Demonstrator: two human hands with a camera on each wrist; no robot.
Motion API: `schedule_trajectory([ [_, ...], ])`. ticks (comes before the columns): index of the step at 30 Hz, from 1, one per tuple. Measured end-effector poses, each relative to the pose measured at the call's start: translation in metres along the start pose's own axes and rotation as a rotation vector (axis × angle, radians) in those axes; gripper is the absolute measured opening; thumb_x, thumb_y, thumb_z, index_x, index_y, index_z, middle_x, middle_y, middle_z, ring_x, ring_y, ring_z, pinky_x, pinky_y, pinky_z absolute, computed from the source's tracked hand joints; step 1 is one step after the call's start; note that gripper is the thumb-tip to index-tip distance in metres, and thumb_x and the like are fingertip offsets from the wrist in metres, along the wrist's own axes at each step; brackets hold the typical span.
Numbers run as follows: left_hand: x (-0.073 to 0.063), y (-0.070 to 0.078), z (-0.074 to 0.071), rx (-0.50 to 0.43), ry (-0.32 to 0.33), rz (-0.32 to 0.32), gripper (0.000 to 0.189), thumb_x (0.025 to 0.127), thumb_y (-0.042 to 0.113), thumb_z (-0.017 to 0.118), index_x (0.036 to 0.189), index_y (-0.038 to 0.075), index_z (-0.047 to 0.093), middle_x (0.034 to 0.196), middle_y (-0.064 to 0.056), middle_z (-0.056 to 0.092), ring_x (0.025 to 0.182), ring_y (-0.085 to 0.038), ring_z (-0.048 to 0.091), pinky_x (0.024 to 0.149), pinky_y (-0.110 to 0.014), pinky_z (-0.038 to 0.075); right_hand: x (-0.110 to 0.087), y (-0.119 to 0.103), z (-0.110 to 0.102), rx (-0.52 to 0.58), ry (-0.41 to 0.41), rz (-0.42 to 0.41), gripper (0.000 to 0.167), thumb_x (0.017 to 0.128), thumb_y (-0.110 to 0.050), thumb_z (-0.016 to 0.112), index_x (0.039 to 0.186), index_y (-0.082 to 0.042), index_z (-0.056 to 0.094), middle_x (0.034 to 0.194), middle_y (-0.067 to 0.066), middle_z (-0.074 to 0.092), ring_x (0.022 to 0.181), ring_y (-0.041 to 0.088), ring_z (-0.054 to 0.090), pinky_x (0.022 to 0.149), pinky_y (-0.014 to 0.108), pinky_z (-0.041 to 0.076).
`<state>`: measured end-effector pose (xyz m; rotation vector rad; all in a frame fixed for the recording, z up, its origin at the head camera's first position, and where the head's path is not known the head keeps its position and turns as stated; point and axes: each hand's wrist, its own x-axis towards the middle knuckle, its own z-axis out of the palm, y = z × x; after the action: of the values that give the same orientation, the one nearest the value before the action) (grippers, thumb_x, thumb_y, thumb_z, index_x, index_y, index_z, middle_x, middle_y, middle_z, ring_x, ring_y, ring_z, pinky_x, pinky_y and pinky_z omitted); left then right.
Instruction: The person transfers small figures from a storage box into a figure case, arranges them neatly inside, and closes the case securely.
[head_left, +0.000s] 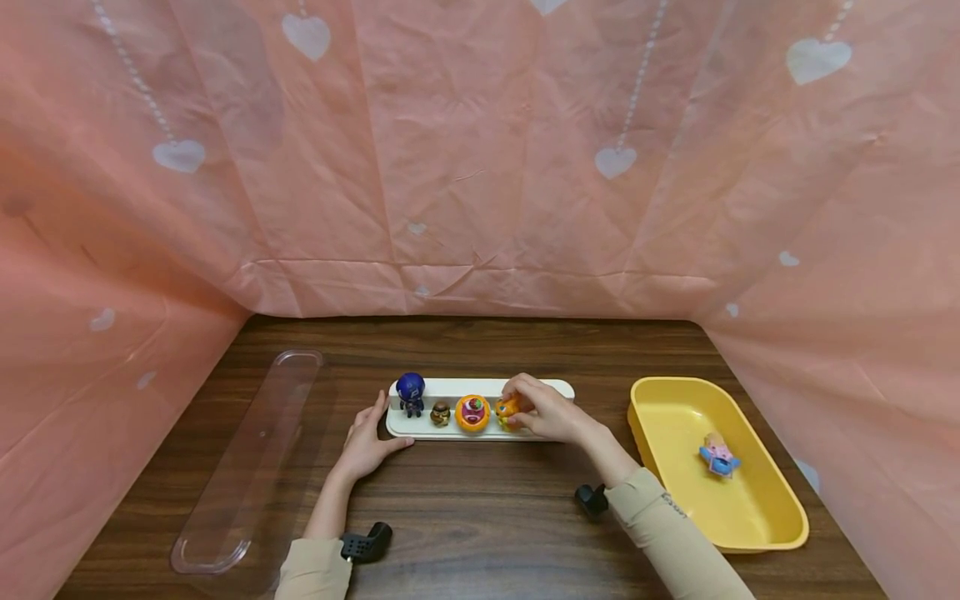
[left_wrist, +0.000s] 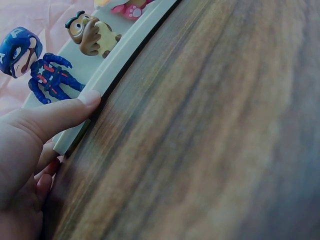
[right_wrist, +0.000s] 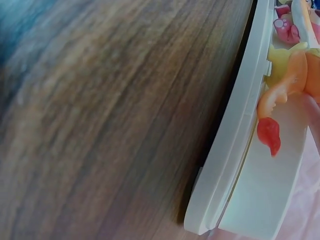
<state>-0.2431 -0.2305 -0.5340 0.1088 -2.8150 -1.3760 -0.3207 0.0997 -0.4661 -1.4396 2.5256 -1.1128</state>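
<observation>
Curtained tabletop booth: pink heart-print cloth (head_left: 487,183) around wood-grain table (head_left: 480,525).

White stand (head_left: 457,387); on it: dk-blue fig (head_left: 410,392), brown-&-cream owl (head_left: 440,414), orange-&-pink toy (head_left: 472,413), orange fig (head_left: 506,410) w/ red tail tip (right_wrist: 269,135). R of stand: yellow tray (head_left: 678,496). Under stand: brown wood-grain worktop (head_left: 480,508). Behind stand: pink cloth (head_left: 480,167) w/ white hearts (head_left: 307,37).

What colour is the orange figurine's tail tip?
Red; the tail tip shows best in the right wrist view.

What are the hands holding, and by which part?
Left hand: white stand, by its left end. Right hand: orange figurine, by its body, exact contact partly hidden.
</observation>
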Motion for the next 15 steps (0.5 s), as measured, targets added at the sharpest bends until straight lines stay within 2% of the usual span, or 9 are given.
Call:
schedule_trajectory([
  [15,0.0003,-0.0007,0.0004,-0.001,0.000,-0.006,0.107,0.079,0.038,0.081,0.157,0.006,0.015,0.150,-0.032,0.025,0.136,-0.052,0.025,0.107,-0.065,0.022,-0.0005,-0.0003,-0.0022,-0.039,-0.012,0.000,0.042,0.083,0.004,0.073,0.121,0.003,0.058,0.117,0.014,0.060,0.102,0.026,0.061,0.080,0.029,0.055],
])
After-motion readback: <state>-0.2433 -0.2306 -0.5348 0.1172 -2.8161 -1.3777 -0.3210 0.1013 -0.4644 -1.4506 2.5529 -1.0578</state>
